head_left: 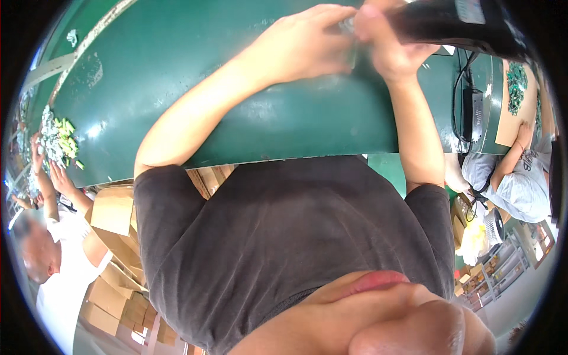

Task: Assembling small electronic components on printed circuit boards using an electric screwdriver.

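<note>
Close together over the green tabletop [248,112], my two hands meet at the upper middle of the head view. My left hand [302,44] reaches in from the left, its fingers bent and partly blurred by motion. A small pale, shiny piece [347,25] shows between the hands, too blurred to name. My right hand [393,50] has its fingers closed at that same spot, and what they pinch is hidden. A large glossy black object [449,26] with a pale label covers part of my right hand; I cannot tell whether the hand touches it.
A black power adapter [473,115] with cable lies on the right. Beyond it, a person in grey has a hand on a cardboard sheet [507,127] bearing green pieces. At far left another person's hands touch a pile of yellow-green and silvery pieces [62,139]. Cardboard boxes [112,210] stand below.
</note>
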The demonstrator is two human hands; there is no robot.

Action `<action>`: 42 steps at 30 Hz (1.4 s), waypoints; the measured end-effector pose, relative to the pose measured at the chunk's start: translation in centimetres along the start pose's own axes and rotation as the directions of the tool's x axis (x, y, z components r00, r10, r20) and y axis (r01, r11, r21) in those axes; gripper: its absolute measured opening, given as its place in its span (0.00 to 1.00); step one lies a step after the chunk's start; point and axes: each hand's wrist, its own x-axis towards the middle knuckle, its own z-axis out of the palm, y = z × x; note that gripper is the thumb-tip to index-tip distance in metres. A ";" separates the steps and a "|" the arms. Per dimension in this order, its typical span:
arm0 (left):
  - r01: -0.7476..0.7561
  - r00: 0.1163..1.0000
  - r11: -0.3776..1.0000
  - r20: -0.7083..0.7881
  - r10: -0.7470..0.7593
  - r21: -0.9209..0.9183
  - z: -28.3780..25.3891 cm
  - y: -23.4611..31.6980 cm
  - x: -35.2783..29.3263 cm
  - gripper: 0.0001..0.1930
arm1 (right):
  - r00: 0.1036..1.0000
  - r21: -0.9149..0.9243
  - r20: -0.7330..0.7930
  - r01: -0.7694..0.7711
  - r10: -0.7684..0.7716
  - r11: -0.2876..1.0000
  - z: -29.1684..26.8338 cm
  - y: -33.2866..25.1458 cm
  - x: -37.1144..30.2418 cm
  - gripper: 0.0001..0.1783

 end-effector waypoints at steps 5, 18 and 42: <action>-0.068 0.995 0.995 0.082 0.062 0.072 -1.7 -0.3 1.5 0.16 | 0.983 -0.021 -0.156 -0.099 0.094 0.995 0.8 -3.5 1.9 0.29; 0.350 0.915 0.916 -0.282 -0.289 0.197 -4.4 -17.0 10.0 0.13 | 0.980 -0.109 -0.041 -0.199 0.196 0.974 0.5 -2.3 0.8 0.26; 0.267 0.828 0.919 -0.556 -0.066 0.289 -5.5 -16.2 7.9 0.04 | 0.974 -0.109 -0.010 -0.227 0.227 0.968 1.0 -2.2 0.6 0.15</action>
